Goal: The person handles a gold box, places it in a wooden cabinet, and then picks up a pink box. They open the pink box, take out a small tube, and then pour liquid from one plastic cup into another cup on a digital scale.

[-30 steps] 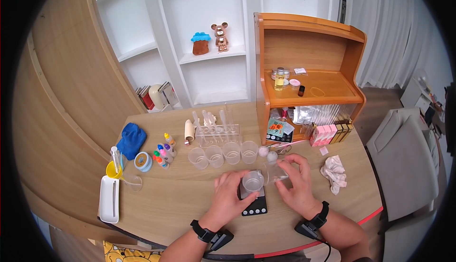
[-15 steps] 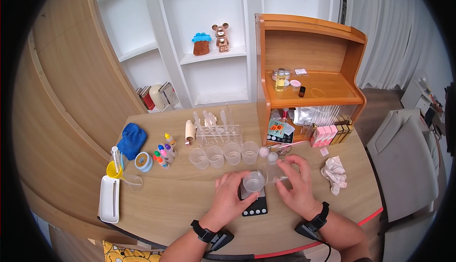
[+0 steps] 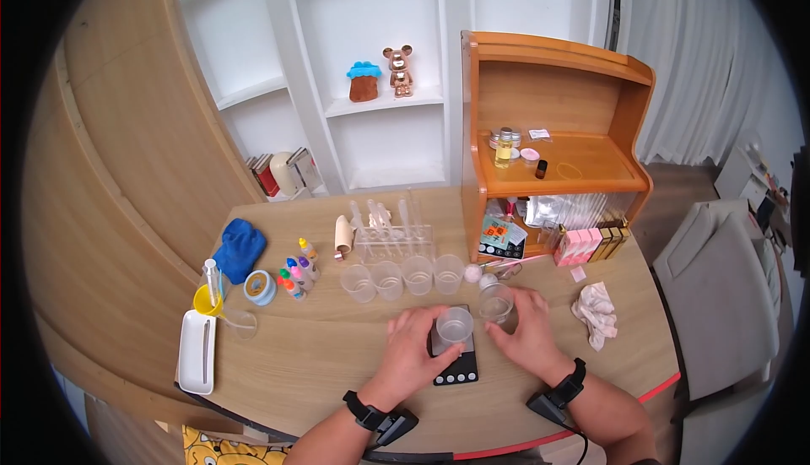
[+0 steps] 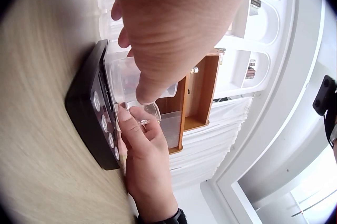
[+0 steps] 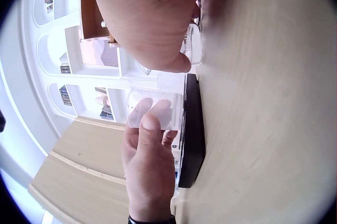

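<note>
On a black digital scale (image 3: pixel 456 375) stands a clear plastic cup (image 3: pixel 455 327), and my left hand (image 3: pixel 413 355) grips it with thumb and fingers around its side. In the right wrist view those fingers show through the wall of the cup (image 5: pixel 158 108). Just right of the scale, my right hand (image 3: pixel 531 338) holds a clear glass beaker (image 3: pixel 496 305) low over the table, upright or nearly so. From the left wrist view, the right hand (image 4: pixel 145 155) is close beside the scale (image 4: pixel 95 108).
Several clear cups (image 3: pixel 418 275) stand in a row behind the scale, with a test-tube rack (image 3: pixel 393 244) beyond. Small dropper bottles (image 3: pixel 295 279), a white tray (image 3: pixel 197 355) and a blue cloth (image 3: pixel 240 248) lie left. A crumpled cloth (image 3: pixel 596 315) and wooden shelf (image 3: pixel 557 170) are right.
My right hand has brought the glass beaker from a tilted position beside the cup's rim to a more upright one, slightly away from the cup. The left hand still grips the cup.
</note>
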`<state>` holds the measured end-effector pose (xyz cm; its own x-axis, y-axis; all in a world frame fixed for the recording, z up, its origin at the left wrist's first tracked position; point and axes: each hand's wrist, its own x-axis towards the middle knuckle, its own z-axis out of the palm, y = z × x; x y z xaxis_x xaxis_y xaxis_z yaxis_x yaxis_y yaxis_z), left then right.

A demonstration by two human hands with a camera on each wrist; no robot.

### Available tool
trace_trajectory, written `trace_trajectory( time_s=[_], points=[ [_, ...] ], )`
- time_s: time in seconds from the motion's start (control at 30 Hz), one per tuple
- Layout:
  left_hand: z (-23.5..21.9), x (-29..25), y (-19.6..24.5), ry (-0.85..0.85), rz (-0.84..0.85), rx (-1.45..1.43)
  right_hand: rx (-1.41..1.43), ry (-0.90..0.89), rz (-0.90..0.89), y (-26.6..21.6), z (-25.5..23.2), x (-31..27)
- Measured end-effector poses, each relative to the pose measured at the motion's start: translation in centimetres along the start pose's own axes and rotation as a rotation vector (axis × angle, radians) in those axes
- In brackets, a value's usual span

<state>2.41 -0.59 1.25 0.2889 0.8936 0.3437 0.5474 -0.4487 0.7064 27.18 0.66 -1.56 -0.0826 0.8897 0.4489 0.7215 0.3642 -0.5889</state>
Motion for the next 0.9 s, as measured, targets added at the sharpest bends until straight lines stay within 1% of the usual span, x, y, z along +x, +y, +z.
trace_trajectory(
  time_s=[0.07,0.17,0.27,0.33,0.37,0.43,0.47,0.53,0.57,0.63,0.67,0.7,0.77,0.8,0.87,0.9],
  points=[
    [-0.1,0.0,0.0,0.006,-0.002,0.001,0.014,-0.012,0.012,0.5,0.1,0.1],
    [-0.3,0.0,0.0,0.036,0.019,0.001,-0.020,-0.009,-0.023,0.7,0.0,0.3],
    [-0.9,0.1,-0.4,0.092,0.044,0.029,-0.014,-0.008,-0.024,1.1,0.3,0.3],
    [-1.6,0.2,-0.9,0.219,0.054,0.041,-0.005,-0.011,-0.021,1.1,0.3,0.2],
    [-2.0,0.2,-1.2,0.226,0.053,0.052,-0.005,-0.013,-0.008,1.1,0.3,0.2],
    [-3.2,0.6,-1.6,0.421,0.044,0.093,-0.007,-0.015,-0.006,1.2,0.4,0.1],
    [-3.9,0.7,-2.0,0.424,0.045,0.100,-0.018,-0.016,0.005,1.3,0.4,0.1],
    [-5.5,0.9,-3.2,0.663,-0.019,0.261,-0.015,-0.022,0.000,1.2,0.3,0.1],
    [-6.0,1.0,-4.0,0.663,-0.015,0.265,-0.016,-0.030,-0.002,1.2,0.2,0.2],
    [-6.8,1.3,-5.4,0.879,-0.146,0.241,-0.029,-0.033,-0.005,1.0,0.2,0.2],
    [-7.4,1.2,-5.5,0.876,-0.176,0.294,-0.046,-0.041,-0.006,1.0,0.2,0.2],
    [-7.9,1.0,-5.7,0.876,-0.173,0.296,-0.044,-0.037,-0.006,1.1,0.3,0.2],
    [-8.4,0.8,-6.3,0.828,-0.233,0.465,-0.065,-0.037,-0.022,1.3,0.4,0.1],
    [-8.5,0.7,-6.7,0.829,-0.231,0.467,-0.063,-0.035,-0.023,1.4,0.4,0.1],
    [-8.6,0.5,-7.3,0.747,-0.316,0.564,-0.072,-0.043,-0.030,1.4,0.4,0.1],
    [-8.6,0.5,-7.1,0.749,-0.314,0.566,-0.070,-0.041,-0.031,1.4,0.4,0.1]
  ],
)
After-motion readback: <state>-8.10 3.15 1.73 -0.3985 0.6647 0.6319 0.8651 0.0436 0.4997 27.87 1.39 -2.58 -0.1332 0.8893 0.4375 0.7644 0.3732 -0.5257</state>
